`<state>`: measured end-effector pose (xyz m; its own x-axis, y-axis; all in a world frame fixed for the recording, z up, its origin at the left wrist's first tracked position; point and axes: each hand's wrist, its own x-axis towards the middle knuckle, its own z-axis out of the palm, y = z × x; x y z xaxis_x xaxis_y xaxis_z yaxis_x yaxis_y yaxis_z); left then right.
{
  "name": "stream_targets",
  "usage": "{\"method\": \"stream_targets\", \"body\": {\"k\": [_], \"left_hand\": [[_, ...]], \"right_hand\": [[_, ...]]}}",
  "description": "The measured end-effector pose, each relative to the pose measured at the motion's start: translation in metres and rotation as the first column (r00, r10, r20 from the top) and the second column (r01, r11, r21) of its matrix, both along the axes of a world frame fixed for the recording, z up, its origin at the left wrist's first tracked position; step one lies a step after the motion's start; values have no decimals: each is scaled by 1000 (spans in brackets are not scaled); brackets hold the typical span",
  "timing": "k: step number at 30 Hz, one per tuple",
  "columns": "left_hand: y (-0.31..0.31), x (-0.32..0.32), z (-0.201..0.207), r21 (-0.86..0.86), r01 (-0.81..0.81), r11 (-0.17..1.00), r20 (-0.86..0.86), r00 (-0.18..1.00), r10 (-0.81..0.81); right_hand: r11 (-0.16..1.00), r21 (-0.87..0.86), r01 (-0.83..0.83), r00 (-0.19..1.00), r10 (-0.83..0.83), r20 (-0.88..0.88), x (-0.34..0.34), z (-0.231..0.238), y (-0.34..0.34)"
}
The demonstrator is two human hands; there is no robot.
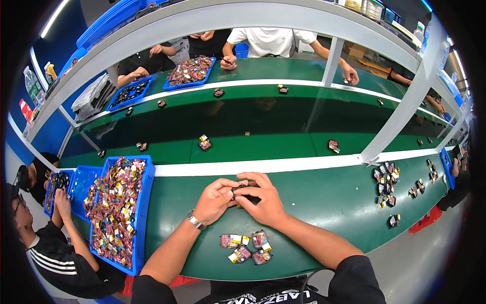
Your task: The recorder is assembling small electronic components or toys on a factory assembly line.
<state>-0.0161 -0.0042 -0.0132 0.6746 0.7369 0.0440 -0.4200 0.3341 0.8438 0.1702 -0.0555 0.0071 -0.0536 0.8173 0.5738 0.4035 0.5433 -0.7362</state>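
Note:
My left hand (214, 200) and my right hand (266, 199) meet over the green worktop (304, 228), fingers closed together on a small dark part (238, 189). Fingers cover most of it, so its exact kind is hidden. A little yellow shows below the fingertips. Nearer to me, between my forearms, lie several small red circuit boards (242, 253) in dark frames, with white and yellow pieces on them. To the left of my left hand stands a blue tray (147, 202) heaped with similar red, white and yellow pieces (119, 213).
Past a white rail (253, 166) runs a green conveyor belt (273, 144) with scattered small assemblies (204, 143). More assemblies (386, 182) cluster at right. A grey post (400, 119) rises there. Co-workers sit across the belt (263, 43) and at left (66, 253), near other blue trays (187, 75).

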Motion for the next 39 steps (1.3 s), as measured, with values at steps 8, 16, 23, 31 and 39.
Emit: {"method": "stream_targets", "body": {"k": [8,16,23,31,39], "left_hand": [[-4,5,5,7,-106,994,-31,994,106],[-1,3,1,2,-52,999,-52,997,52],[-1,0,2,-5,-67,998,-63,996,66],[-4,5,8,14,-95,995,-144,985,96],[-7,10,7,131,-179,975,-244,947,207]], "right_hand": [[998,-55,-33,998,36,55,0,6,-1],[981,170,94,988,-113,104,1,5,1],[975,210,67,983,-101,152,1,9,2],[979,195,54,970,-98,224,8,6,3],[973,223,57,964,-112,242,7,6,4]]}}
